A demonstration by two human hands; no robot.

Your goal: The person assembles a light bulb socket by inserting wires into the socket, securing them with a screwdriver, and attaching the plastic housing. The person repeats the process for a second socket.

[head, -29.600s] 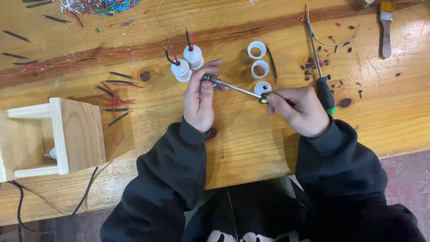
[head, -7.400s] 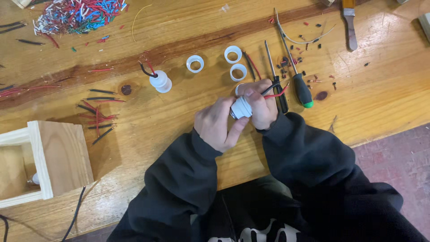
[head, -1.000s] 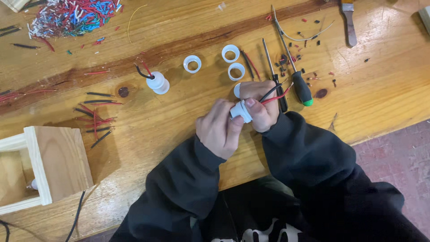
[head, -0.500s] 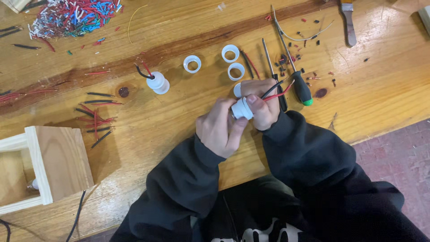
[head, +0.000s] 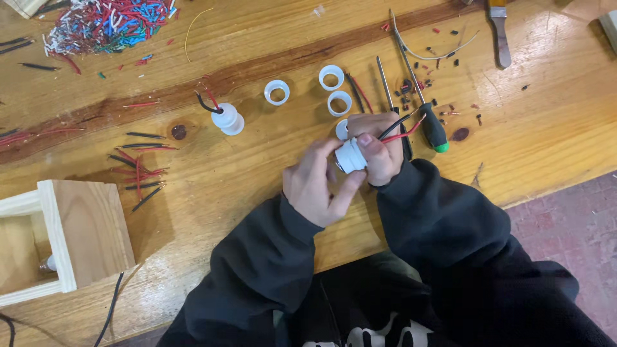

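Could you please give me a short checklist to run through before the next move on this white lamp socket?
1. Both hands on the part: ok. The left hand and right hand grip the white socket together.
2. Wires present: ok. A black wire and a red wire leave the socket.
3. Wire ends seated inside: cannot tell, fingers hide them.
4. Screwdriver within reach: ok. The green-tipped screwdriver lies just beside the right hand.
5. Spare white rings at hand: ok, they lie just beyond the hands on the wooden bench.
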